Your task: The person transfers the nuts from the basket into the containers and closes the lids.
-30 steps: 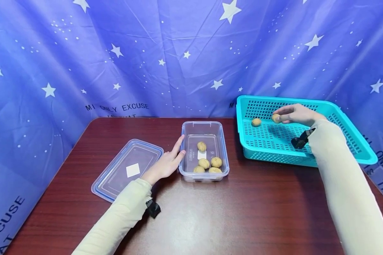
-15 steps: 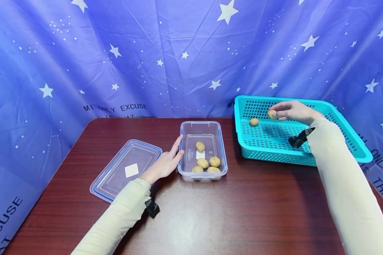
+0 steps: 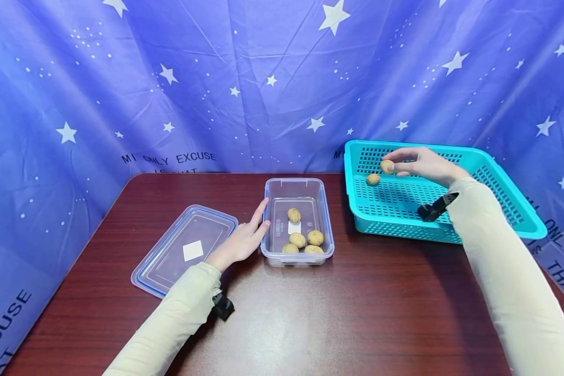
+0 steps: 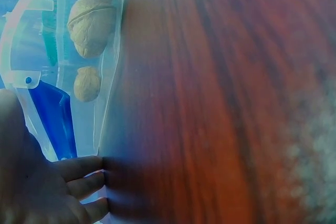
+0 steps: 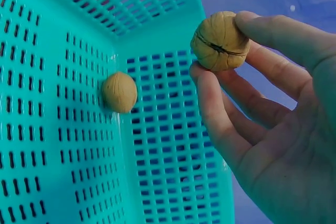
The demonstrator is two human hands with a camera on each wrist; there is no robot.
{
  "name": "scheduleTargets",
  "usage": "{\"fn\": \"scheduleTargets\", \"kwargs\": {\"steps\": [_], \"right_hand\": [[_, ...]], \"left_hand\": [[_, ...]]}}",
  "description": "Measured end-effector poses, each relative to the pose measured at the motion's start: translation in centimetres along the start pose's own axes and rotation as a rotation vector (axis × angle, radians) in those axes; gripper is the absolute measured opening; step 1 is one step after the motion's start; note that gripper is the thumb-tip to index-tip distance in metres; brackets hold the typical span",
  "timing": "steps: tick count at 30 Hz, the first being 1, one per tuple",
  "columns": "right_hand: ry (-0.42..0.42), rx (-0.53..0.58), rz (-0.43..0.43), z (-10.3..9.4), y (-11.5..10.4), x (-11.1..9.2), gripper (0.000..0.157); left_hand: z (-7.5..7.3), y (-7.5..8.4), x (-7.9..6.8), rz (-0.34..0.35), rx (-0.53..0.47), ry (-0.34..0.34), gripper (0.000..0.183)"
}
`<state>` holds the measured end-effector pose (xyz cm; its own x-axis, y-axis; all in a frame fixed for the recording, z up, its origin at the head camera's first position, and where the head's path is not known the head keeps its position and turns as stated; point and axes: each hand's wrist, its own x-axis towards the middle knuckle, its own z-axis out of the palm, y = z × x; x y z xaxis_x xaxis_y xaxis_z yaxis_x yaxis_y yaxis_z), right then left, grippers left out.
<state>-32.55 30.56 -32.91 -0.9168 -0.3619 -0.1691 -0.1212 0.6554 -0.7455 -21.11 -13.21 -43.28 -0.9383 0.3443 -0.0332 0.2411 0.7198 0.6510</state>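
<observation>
Tan, the pinched walnut (image 5: pixel 219 40) shows a dark seam.

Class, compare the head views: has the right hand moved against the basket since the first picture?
Yes: in the head view, the right hand, pinching a walnut, has shifted toward the left end of the basket.

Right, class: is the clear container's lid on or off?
Off: the lid lies on the table beside the clear container, whose walnuts sit uncovered.
</observation>
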Motion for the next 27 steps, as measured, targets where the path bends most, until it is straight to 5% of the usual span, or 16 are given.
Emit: {"fn": "scheduleTargets", "kwargs": {"steps": [27], "right_hand": [[-0.059,-0.058,-0.12,2.3,-3.9,0.0,0.045]], "left_hand": [[0.0,-0.1,0.1,0.013,0.012,0.006,0.058]]}}
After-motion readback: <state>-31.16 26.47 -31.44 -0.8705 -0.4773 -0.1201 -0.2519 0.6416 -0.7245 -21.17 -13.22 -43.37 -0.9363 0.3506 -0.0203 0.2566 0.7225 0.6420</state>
